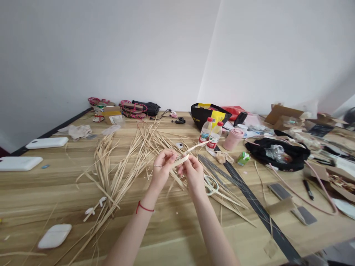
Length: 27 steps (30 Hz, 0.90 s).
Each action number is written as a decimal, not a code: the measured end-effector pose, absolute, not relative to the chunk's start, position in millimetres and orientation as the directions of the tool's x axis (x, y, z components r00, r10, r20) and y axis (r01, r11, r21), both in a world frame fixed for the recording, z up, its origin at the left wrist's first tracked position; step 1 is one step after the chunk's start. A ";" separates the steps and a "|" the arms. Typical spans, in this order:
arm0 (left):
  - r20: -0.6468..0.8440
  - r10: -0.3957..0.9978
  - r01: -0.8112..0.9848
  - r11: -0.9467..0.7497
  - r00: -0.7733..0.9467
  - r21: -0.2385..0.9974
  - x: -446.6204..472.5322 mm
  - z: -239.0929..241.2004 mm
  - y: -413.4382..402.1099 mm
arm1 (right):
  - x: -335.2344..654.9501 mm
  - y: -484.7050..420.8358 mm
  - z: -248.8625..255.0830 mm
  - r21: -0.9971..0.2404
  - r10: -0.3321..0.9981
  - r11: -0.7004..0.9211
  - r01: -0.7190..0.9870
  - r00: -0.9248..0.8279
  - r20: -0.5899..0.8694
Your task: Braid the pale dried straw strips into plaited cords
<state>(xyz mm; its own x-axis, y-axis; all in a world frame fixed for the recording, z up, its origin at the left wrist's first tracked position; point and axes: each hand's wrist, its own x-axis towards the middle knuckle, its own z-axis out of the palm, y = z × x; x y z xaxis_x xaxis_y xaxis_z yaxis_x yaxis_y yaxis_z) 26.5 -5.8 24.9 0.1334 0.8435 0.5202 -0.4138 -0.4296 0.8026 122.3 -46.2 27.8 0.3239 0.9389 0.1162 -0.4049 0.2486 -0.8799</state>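
Observation:
Both hands are raised above the middle of the table, close together. Between them runs a pale, flat straw strip [181, 161], with one end pointing up to the right. My left hand [164, 162] pinches it at the left, thumb against fingers. On the other side my right hand [193, 171] grips it between thumb and fingertips. Loose straw strips [130, 162] lie spread in bundles behind and to the left of the hands. Scissors with pale green handles [211, 185] lie just right of my right hand, partly among the strips.
Two red-capped bottles [205, 130] and a pink cup [233, 139] stand beyond the right hand. Farther right are a black bag [277, 153] and an open cardboard box [341, 181]. White earbuds [90, 211] and their case [54, 236] lie at the left. A wall [111, 48] rises behind.

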 end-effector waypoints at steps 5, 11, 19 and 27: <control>0.493 0.870 -0.398 -0.455 -0.008 0.797 18.2 20.9 3.9 | 121.0 -33.3 32.7 -0.862 0.960 0.246 -0.443 0.236 0.153; 0.483 0.875 -0.357 -0.456 -0.015 0.815 10.2 25.2 5.9 | 126.1 -16.7 30.8 -0.906 0.964 0.188 -0.378 0.247 0.097; 0.487 0.874 -0.318 -0.464 -0.008 0.827 9.2 24.4 6.6 | 121.8 -14.9 41.8 -0.751 0.987 0.113 -0.651 0.163 0.007; 0.526 0.850 -0.291 -0.509 -0.023 0.810 7.2 26.2 6.8 | 121.9 -12.6 39.8 -0.682 0.993 0.072 -0.727 0.118 -0.020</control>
